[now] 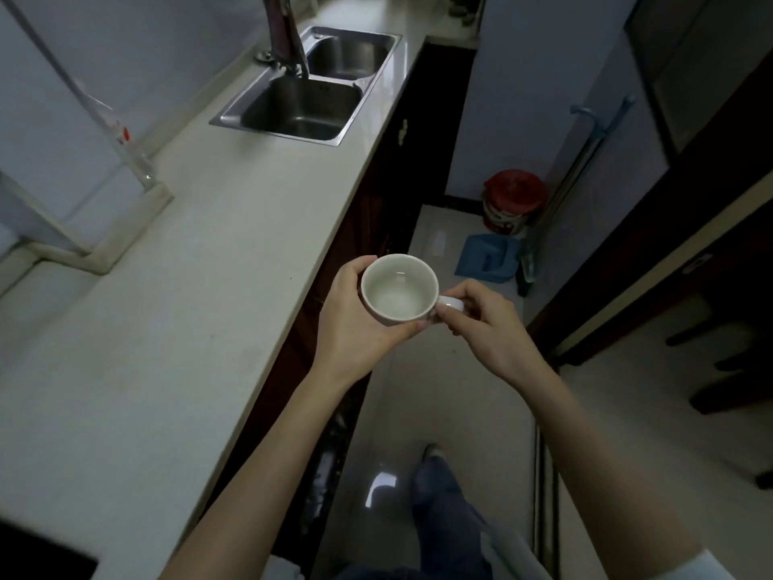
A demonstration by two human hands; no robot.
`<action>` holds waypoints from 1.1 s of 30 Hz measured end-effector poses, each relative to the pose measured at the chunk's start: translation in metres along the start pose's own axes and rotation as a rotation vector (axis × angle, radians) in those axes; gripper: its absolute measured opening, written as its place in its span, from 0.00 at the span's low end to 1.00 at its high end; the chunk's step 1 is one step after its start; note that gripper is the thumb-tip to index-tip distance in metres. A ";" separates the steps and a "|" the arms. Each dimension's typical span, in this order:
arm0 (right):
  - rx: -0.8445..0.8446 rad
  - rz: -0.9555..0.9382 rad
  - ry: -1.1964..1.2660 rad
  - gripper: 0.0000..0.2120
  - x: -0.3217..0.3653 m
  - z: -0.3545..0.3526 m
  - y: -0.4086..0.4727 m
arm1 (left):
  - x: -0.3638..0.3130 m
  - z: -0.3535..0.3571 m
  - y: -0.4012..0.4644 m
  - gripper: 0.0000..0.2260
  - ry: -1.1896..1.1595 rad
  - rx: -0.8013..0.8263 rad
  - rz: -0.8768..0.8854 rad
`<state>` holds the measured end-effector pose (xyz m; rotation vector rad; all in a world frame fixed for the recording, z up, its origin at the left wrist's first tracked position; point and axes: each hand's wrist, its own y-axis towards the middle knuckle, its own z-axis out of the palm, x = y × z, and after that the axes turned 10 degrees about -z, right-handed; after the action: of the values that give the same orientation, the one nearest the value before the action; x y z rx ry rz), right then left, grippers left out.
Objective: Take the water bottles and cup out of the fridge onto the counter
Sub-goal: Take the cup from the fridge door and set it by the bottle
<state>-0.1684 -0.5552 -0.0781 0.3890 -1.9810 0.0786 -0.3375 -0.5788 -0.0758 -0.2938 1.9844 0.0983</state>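
Both hands share the grip on the cup (399, 286): left hand (355, 316) cradles its body, right hand (481, 320) pinches the handle. It hangs upright over the floor, just beside the worktop (167, 328). Probably ceramic, so light, rigid, breakable; handle plus wall seems the safest hold.

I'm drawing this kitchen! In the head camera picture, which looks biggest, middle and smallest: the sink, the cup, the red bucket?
1. Sink, clearly the largest.
2 and 3. Cup and red bucket look about alike; the cup is much nearer the camera, so I won't rank them.

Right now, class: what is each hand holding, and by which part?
Both hold the white cup: left hand cups its body, right hand pinches its handle.
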 end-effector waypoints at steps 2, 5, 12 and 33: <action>0.027 -0.011 -0.002 0.04 -0.012 -0.018 0.031 | -0.010 0.016 0.027 0.38 -0.009 -0.044 -0.011; 0.060 -0.031 -0.009 0.05 -0.026 -0.039 0.070 | -0.022 0.036 0.060 0.38 -0.010 -0.086 -0.029; 0.158 -0.078 -0.008 0.06 -0.051 -0.077 0.156 | -0.045 0.068 0.133 0.38 -0.005 -0.176 -0.075; 0.366 -0.191 0.079 0.03 -0.100 -0.068 0.442 | -0.051 0.066 0.381 0.38 -0.008 -0.399 -0.173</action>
<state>-0.2065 -0.0988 -0.0853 0.7973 -1.8410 0.3333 -0.3539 -0.1890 -0.0816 -0.7189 1.9127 0.3851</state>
